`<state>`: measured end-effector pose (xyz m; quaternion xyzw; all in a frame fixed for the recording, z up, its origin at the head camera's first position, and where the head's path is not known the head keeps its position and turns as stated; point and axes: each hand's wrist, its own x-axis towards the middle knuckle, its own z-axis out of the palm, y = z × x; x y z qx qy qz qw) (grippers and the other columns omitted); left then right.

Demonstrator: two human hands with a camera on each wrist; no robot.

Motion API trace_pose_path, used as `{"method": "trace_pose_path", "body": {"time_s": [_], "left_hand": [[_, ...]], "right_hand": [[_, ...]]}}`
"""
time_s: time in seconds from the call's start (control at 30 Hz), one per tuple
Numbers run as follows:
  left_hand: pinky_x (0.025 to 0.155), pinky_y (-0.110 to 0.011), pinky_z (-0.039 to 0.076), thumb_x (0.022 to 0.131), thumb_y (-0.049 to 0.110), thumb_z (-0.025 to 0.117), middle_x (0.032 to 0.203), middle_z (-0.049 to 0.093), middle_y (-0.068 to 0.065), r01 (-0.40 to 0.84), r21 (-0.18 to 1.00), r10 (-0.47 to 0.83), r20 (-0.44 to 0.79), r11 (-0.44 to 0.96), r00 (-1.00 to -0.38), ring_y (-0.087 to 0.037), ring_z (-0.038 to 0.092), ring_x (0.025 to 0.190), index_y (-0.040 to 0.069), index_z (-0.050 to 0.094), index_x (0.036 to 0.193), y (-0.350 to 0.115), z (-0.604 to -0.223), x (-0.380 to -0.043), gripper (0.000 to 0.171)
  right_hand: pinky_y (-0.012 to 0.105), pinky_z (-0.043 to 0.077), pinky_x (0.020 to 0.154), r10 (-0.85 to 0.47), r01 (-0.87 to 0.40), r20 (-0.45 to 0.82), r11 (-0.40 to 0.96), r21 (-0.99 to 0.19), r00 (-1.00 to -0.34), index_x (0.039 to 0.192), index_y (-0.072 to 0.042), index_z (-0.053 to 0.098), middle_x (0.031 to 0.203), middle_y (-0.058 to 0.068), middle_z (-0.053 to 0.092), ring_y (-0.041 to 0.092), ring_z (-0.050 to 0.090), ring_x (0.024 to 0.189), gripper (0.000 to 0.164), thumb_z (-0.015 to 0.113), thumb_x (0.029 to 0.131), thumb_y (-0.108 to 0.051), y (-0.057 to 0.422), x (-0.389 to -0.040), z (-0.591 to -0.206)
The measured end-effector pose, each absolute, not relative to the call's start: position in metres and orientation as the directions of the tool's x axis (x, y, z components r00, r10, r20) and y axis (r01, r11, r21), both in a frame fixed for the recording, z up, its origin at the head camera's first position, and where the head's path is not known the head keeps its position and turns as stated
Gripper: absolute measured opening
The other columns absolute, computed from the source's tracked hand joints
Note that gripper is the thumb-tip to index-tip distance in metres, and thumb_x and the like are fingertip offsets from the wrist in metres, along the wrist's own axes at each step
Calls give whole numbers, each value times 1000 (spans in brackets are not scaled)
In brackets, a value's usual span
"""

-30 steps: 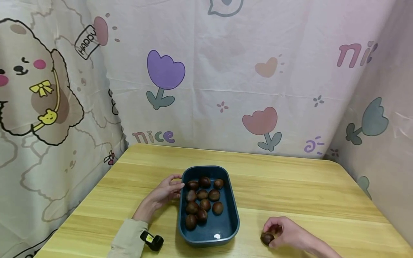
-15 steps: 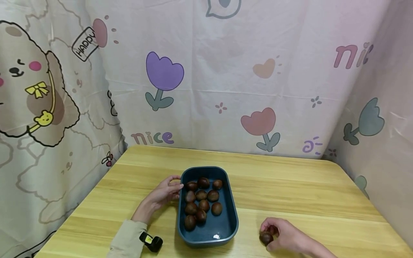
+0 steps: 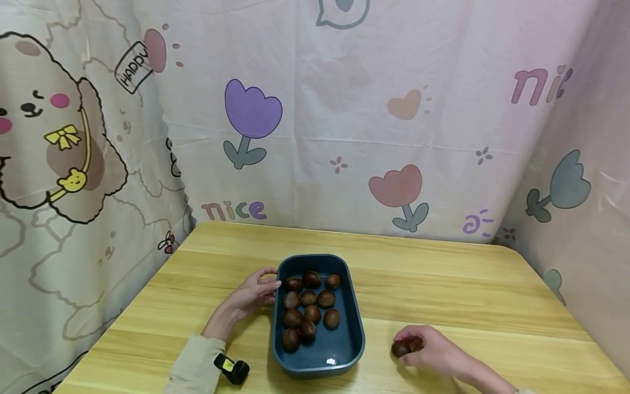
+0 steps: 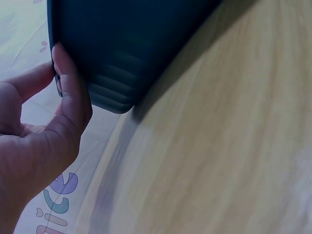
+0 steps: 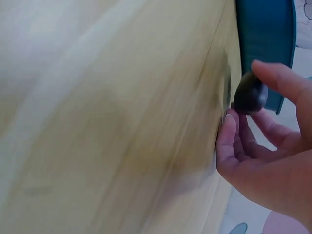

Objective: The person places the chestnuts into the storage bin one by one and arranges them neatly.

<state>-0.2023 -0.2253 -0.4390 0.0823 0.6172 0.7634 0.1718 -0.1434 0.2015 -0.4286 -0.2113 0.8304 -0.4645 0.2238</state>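
Note:
A dark blue rectangular container [image 3: 344, 350] stands on the table in the head view, with several brown chestnuts [image 3: 326, 299] lying in its far and left parts. My left hand [image 3: 251, 293] grips the container's left side, thumb at the rim; the left wrist view shows the thumb and fingers [image 4: 68, 85] pinching the wall's edge. To the right of the container, my right hand [image 3: 433, 353] pinches one chestnut [image 3: 401, 348] between thumb and fingertips, close over the table. That same chestnut [image 5: 251, 93] appears dark in the right wrist view, with the container behind it.
The wooden table [image 3: 472, 295] ends at a patterned curtain [image 3: 325, 109] behind and at both sides. A black wrist device [image 3: 232, 369] sits on the left sleeve [image 3: 194, 364], left of the container's near end.
My right hand has moved slightly left and away from me with the chestnut, and a shadow shows beneath it. The left hand keeps its grip and the container stays in place.

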Motion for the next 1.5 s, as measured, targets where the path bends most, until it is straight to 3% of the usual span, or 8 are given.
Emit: {"method": "trace_pose_path", "body": {"time_s": [0.17, 0.83, 1.2, 1.5], "left_hand": [[69, -25, 51, 98, 6, 54, 104, 61, -9, -159, 971, 361, -86, -178, -929, -12, 61, 79, -2, 30, 131, -224, -439, -204, 41], [70, -25, 51, 98, 7, 55, 102, 62, -8, -158, 973, 358, -88, -171, -930, -12, 61, 80, -1, 32, 129, -225, -439, -202, 39], [69, -25, 51, 99, 7, 54, 101, 62, -8, -156, 971, 358, -83, -180, -930, -12, 61, 78, -3, 29, 132, -226, -438, -201, 42], [69, -24, 51, 98, 7, 54, 103, 63, -9, -158, 973, 359, -87, -171, -929, -12, 62, 79, -3, 29, 132, -227, -438, -201, 43]], "right_hand": [[28, 48, 72, -504, -85, -177, 454, -887, -845, 115, 10, 60, 100, 7, 64, 23, 58, 89, 38, 72, 83, -7, 192, -144, -422], [33, 50, 80, -343, -32, -107, 375, -926, -933, 112, 7, 62, 100, 7, 67, 20, 60, 91, 37, 75, 83, -11, 141, -142, -389], [33, 51, 73, -440, -118, -94, 432, -894, -893, 106, 1, 67, 92, 4, 65, 19, 59, 84, 31, 78, 80, -13, 112, -145, -356], [32, 52, 76, -568, -191, -92, 419, -888, -818, 114, 4, 64, 97, 3, 64, 17, 59, 89, 32, 72, 83, -4, 77, -145, -360]]}}
